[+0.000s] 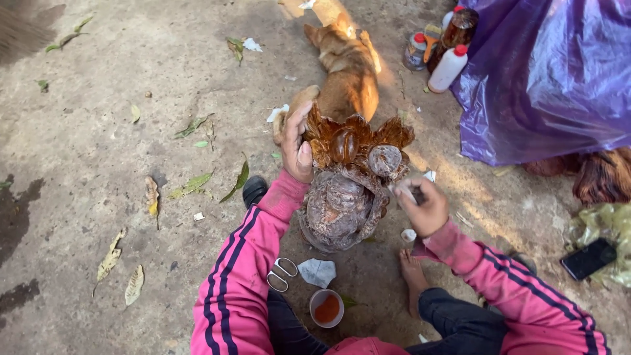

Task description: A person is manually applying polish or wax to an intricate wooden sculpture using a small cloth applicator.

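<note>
1. The left hand point(297, 146) grasps the carving point(351, 177) at its upper left edge, fingers wrapped behind one of the glossy brown leaf-like lobes and thumb in front.
2. The right hand point(424, 205) is closed in a pinch on a small pale piece point(404, 192), perhaps a scrap of abrasive paper or cloth; I cannot tell which. It sits just beside the carving's right flank, the piece touching or almost touching the wood.
3. The carving stands upright on the ground between the two hands, its long axis vertical. Its top is shiny and dark amber, while its lower body looks dull and grey-brown. The left hand is on it; the right is at its side, so both are equally close.
4. Below the carving, toward the person, lie scissors point(282, 273), a crumpled grey rag point(317, 271) and a small cup point(327, 307) of orange-brown liquid, all near each other.
5. A bare foot point(413, 275) rests just right of the carving's base; a black shoe point(254, 190) shows to its left.
6. Beyond the carving a tan dog point(345, 66) lies stretched out on the ground point(98, 131).
7. Up and right of the carving stand bottles point(448, 68) and a can beside a purple plastic sheet point(545, 79).
8. Far right of the carving, a black phone point(588, 258) lies on a greenish bag.
9. Dry leaves are scattered well left of the carving.
</note>
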